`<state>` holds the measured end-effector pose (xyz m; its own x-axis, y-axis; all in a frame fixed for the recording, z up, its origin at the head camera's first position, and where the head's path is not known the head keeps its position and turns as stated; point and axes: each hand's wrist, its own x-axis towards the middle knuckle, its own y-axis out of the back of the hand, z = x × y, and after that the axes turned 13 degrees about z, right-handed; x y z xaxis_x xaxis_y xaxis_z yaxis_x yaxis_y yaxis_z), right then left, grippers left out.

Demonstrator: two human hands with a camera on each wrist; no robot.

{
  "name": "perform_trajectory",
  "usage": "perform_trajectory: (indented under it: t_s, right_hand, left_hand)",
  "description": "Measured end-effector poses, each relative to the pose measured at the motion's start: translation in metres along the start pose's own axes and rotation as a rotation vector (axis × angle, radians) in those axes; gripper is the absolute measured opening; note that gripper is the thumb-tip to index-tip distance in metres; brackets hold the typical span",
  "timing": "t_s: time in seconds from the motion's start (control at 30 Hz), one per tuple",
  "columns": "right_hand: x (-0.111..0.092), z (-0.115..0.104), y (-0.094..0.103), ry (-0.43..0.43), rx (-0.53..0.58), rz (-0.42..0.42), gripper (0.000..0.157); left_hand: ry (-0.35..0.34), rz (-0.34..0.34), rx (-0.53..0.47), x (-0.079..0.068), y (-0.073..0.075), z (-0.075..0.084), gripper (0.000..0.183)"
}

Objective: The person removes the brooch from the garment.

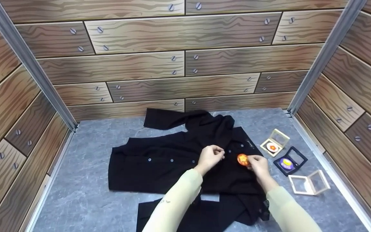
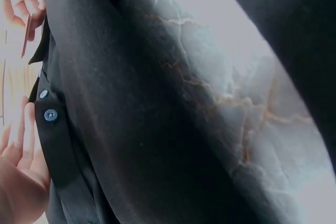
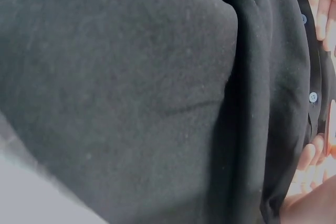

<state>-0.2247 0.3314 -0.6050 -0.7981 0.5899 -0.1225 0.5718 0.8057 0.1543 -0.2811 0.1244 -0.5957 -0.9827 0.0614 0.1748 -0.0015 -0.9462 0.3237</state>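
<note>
A black button-up shirt lies spread on the grey floor, its collar end to the right and small blue buttons along the front. My right hand pinches a round orange-red badge with a yellow flower pattern by its edge, above the shirt's upper front. Seen nearly edge-on, the badge is a thin strip in the left wrist view. Beside the button strip is my left hand, holding nothing. Its fingers look fairly straight in the left wrist view; whether they touch the cloth I cannot tell.
On the right stand three open cases: a gold one with a white-and-red badge, a black one with a purple-and-yellow badge, and a pale-framed one. One sleeve stretches toward the wood-patterned back wall. Side walls rise left and right.
</note>
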Motion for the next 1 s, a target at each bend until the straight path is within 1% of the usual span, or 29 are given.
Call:
perform_trajectory:
  t_s: [0.17, 0.33, 0.43, 0.57, 0.77, 0.97, 1.0]
  right_hand:
    - [0.000, -0.001, 0.006, -0.013, -0.015, 0.004, 0.015]
    - [0.000, -0.001, 0.011, -0.019, -0.026, 0.005, 0.019]
    - [0.000, -0.002, 0.015, -0.015, -0.037, 0.019, 0.021]
    - [0.000, -0.002, 0.020, -0.022, -0.038, 0.031, 0.021]
    - [-0.001, -0.003, 0.026, -0.036, -0.040, 0.027, 0.022]
    - [-0.003, -0.004, 0.033, -0.072, 0.013, 0.003, 0.017]
    - [-0.003, -0.004, 0.034, -0.080, 0.026, -0.005, 0.016]
  left_hand:
    - [0.004, -0.004, 0.003, 0.000, -0.002, 0.001, 0.007]
    - [0.018, -0.008, 0.021, -0.001, -0.005, 0.001, 0.008]
    - [0.013, -0.004, 0.026, -0.002, -0.006, 0.002, 0.008]
    - [0.000, -0.005, 0.015, -0.003, -0.006, 0.005, 0.008]
    - [0.008, -0.011, -0.001, -0.004, -0.007, 0.006, 0.009]
    - [0.016, -0.034, -0.002, -0.007, -0.010, 0.008, 0.010]
    - [0.006, -0.032, 0.002, -0.008, -0.010, 0.008, 0.010]
